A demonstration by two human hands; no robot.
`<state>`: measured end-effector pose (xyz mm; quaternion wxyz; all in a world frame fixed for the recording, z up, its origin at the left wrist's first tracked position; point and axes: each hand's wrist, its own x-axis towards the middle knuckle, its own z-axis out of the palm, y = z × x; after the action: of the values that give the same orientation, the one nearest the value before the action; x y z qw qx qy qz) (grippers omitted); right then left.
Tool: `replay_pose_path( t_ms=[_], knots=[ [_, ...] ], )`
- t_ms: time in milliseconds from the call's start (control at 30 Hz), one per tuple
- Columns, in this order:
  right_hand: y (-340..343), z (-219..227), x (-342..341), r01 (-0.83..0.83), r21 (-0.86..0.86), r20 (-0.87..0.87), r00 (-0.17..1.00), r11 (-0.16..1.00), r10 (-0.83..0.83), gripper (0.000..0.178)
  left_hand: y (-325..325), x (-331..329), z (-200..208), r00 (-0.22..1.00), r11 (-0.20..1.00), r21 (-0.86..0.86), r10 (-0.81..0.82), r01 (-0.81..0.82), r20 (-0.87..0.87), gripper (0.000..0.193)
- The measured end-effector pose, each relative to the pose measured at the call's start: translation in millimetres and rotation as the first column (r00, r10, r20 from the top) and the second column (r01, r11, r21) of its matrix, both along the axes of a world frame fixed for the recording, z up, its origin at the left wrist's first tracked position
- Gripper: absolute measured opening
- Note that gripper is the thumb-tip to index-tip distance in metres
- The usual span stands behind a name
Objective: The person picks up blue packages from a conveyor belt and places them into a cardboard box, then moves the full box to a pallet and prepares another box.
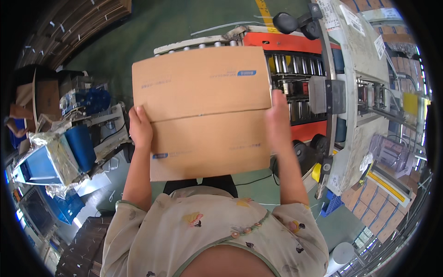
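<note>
A closed brown cardboard box [207, 90] with small blue printed marks lies before me, its top flaps meeting along a seam. My left hand [140, 127] grips its left side, thumb on the upper edge and the other fingers mostly hidden behind the side wall. On the right side, my right hand [278, 121] is against the box with its fingers pointing away from me; motion blurs it. Past the box's right edge runs a roller conveyor [300, 67] with red side rails, leading into a pale machine [346, 87]. What bears the box from below is hidden.
Black wheels [285, 22] and a metal post frame the machine's entry. At left stands another machine with blue parts [80, 145] and plastic wrapping. Flat cardboard stacks [76, 27] sit far left; strapped boxes [374, 207] stand at right. A person's hand [17, 122] shows at the left edge.
</note>
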<state>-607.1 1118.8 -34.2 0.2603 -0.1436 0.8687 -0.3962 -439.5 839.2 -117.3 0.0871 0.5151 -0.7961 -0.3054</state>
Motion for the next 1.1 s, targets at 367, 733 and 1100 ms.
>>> replay_pose_path(
  t_ms=[367, 733, 1100],
  knots=[
    [-18, -12, -26, -0.276, 0.437, -0.559, 0.662, 0.856, 0.499, 0.059, 28, -25, 17, 0.962, 0.960, 0.165, -0.190, 0.224, -0.196, 0.066],
    [47, -62, -84, 0.070, 0.635, -0.574, 0.710, 0.770, 0.408, 0.062, 134, -142, -59, 0.794, 0.883, 0.180, -0.280, 0.434, -0.540, 0.074],
    [-13, -70, -36, 0.020, 0.648, -0.573, 0.671, 0.761, 0.471, 0.081, 41, 118, -102, 0.593, 0.511, 0.350, -0.785, 0.785, -0.182, 0.040]
  ],
)
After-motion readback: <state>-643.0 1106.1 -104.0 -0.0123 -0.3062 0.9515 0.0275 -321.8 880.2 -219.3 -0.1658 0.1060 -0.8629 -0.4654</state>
